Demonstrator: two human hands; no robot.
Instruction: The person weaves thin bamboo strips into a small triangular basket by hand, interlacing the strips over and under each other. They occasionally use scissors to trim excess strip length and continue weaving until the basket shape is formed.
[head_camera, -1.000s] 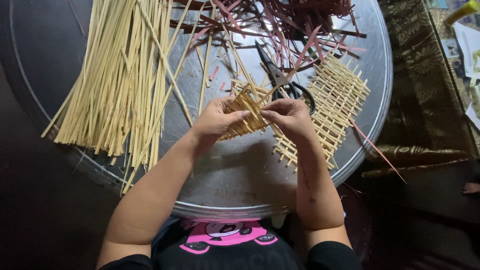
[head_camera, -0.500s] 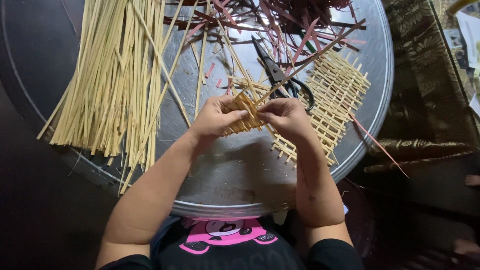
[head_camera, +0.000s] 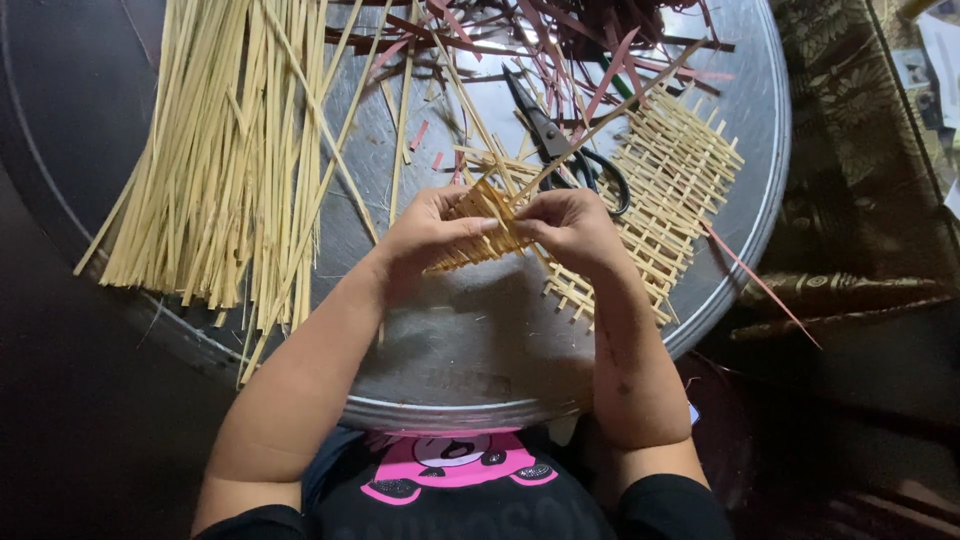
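Observation:
A small woven piece of pale bamboo strips is held just above a round metal tray. My left hand grips its left side with the fingers curled over the weave. My right hand pinches its right edge, where a long loose strip sticks up and away to the right. Both hands meet at the middle of the piece.
A thick bundle of pale bamboo strips lies on the tray's left. A larger open-weave mat lies at the right, with black scissors beside it. Dark red strips pile at the far edge. Patterned fabric lies off to the right.
The hands and woven piece stay in the same place on the tray. The fingers have shifted slightly on the weave, and the camera view has drifted a little.

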